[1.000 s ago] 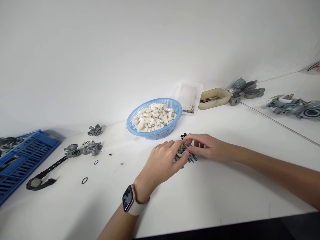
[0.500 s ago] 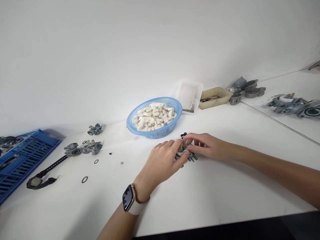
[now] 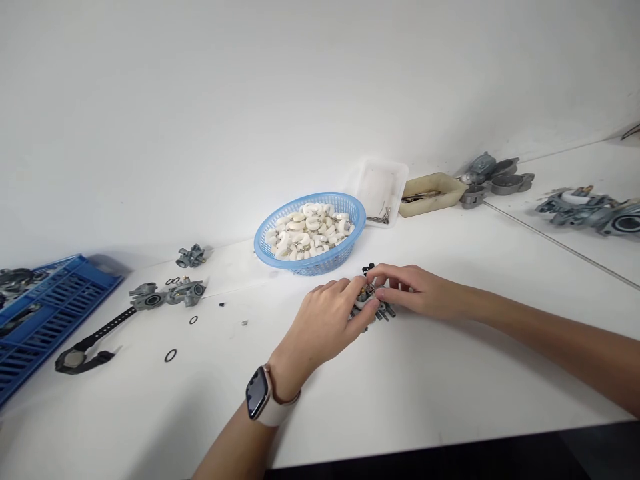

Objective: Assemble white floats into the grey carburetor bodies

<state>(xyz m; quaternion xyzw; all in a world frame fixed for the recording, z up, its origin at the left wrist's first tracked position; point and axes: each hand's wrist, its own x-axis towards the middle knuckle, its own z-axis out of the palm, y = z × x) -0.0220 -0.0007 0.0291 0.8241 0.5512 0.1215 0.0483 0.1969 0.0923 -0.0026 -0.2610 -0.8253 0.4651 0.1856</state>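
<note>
A grey metal carburetor body [image 3: 384, 312] lies on the white table between my hands, partly covered by them. Some white and brass-coloured parts show on its upper side. My left hand [image 3: 330, 313], with a smartwatch on the wrist, grips the carburetor from the left with thumb and fingers. From the right, my right hand [image 3: 417, 288] reaches in with its thumb and forefinger pinched together over the top of the carburetor. Whatever is between those fingertips is too small and hidden to make out.
Behind my hands stands a blue basket [image 3: 260, 250] of white floats. Beside it are a white tray [image 3: 384, 180] and a beige box [image 3: 440, 193]. More carburetor parts [image 3: 583, 207] lie right. Left are carburetors [image 3: 185, 293], black rings [image 3: 171, 355], a black-strapped watch [image 3: 75, 360] and a blue crate [image 3: 65, 320].
The camera view has shifted very slightly. Both hands stay at the carburetor in nearly the same pose.
</note>
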